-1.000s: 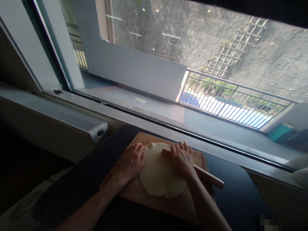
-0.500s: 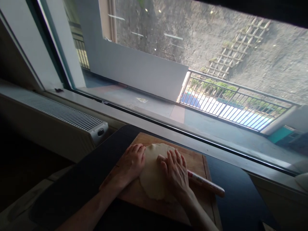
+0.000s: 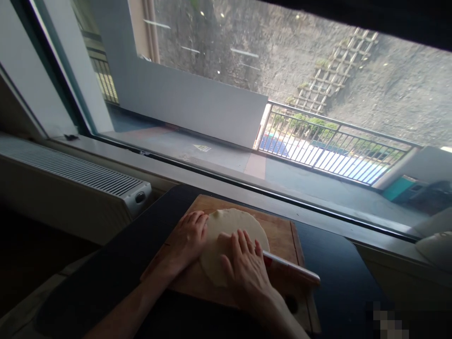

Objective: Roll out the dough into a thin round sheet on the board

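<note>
A round, flat dough sheet [image 3: 216,269] lies on a wooden cutting board [image 3: 284,228]. At the sheet's left edge is my left hand [image 3: 189,238], its fingers together and curled over the rim of the dough; their undersides are hidden. My right hand [image 3: 247,266] lies over a rolling pin [image 3: 293,271], thumb on the near side and fingers draped across the far side. One end of the pin pokes out over the dough between thumb and index finger. Its other end reaches past the board's right edge.
The board sits on a dark table [image 3: 341,268] with rounded corners. Behind it run a window sill [image 3: 226,186] and a large window. To the left stands a white radiator [image 3: 136,193]. A pale rounded object [image 3: 438,248] is at the far right; something pixelated is at lower right.
My right hand and the rolling pin have shifted slightly toward me and left over the dough. The whole view has also moved a little. My left hand keeps its place at the dough's edge.
</note>
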`<state>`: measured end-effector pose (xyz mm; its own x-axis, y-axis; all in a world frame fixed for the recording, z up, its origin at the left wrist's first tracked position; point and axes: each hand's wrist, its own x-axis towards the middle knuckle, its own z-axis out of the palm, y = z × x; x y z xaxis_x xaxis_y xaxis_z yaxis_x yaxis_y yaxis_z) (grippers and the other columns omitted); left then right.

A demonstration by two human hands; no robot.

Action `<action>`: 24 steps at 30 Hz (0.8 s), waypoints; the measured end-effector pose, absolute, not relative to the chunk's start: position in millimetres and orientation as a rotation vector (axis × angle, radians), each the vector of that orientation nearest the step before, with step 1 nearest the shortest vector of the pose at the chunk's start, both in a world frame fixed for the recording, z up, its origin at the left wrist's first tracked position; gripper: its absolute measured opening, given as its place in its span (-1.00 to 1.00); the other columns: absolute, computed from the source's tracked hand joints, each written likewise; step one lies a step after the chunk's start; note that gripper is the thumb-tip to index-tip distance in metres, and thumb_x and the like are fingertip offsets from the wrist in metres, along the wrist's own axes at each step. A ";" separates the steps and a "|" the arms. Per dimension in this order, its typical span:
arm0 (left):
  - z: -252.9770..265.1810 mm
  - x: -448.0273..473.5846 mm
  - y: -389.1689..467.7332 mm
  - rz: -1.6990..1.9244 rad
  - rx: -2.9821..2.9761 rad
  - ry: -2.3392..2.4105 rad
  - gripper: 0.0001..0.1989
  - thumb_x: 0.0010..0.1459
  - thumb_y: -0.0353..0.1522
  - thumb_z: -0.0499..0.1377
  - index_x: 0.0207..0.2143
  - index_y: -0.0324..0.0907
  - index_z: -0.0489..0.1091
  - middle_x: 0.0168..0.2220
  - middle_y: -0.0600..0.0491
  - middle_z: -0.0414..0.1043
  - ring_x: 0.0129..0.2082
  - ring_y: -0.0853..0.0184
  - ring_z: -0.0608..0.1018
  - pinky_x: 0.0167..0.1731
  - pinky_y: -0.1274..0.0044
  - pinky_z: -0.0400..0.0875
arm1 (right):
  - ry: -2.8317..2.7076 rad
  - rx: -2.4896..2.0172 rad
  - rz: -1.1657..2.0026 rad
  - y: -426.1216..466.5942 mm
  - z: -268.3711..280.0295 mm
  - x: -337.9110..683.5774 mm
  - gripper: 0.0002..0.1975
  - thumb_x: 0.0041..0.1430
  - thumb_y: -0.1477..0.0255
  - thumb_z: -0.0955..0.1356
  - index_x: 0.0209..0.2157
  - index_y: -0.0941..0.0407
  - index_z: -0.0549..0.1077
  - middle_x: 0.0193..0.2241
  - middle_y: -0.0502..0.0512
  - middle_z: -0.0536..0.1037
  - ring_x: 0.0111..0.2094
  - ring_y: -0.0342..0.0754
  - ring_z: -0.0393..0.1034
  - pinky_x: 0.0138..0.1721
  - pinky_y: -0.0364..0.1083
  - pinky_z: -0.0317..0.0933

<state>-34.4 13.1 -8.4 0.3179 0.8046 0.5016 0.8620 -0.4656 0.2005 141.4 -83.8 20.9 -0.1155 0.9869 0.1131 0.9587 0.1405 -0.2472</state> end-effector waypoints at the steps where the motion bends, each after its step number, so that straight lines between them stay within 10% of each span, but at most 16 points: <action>1: -8.3 -34.1 13.3 -0.841 -2.465 -1.567 -0.70 0.17 -0.38 -0.07 -0.08 -0.13 0.31 -0.05 -0.04 0.34 -0.01 0.22 0.35 0.05 0.33 0.17 | -2.177 -1.881 0.138 -86.3 18.5 141.5 -0.39 0.24 0.07 0.01 0.24 0.08 -0.02 0.24 0.12 0.00 0.26 0.06 -0.26 0.19 0.12 -0.32; 9: -8.0 -34.2 14.1 -0.877 -2.469 -1.556 -0.72 0.16 -0.37 -0.05 -0.11 -0.15 0.33 -0.08 -0.04 0.35 -0.04 0.23 0.37 0.04 0.35 0.19 | -1.973 -2.271 0.205 31.3 61.4 200.5 -0.43 0.24 0.05 0.03 0.13 0.08 0.16 0.23 0.23 -0.01 0.24 0.17 -0.27 0.10 0.28 -0.25; 19: -9.5 -34.5 14.2 -0.855 -2.474 -1.539 -0.70 0.17 -0.40 -0.07 -0.08 -0.17 0.31 -0.05 -0.05 0.34 -0.02 0.23 0.35 0.05 0.33 0.17 | -2.190 -1.840 0.032 -92.6 16.5 142.1 -0.39 0.25 0.12 0.05 0.24 0.13 -0.02 0.26 0.10 -0.05 0.27 0.02 -0.28 0.22 0.03 -0.30; 24: -7.2 -34.0 12.9 -0.811 -2.477 -1.550 -0.70 0.17 -0.38 -0.07 -0.08 -0.18 0.31 -0.05 -0.06 0.33 -0.01 0.21 0.35 0.03 0.34 0.20 | -1.972 -2.139 0.075 -19.3 40.6 172.7 -0.41 0.26 0.10 -0.03 0.20 0.10 0.09 0.25 0.16 -0.03 0.26 0.08 -0.29 0.17 0.17 -0.32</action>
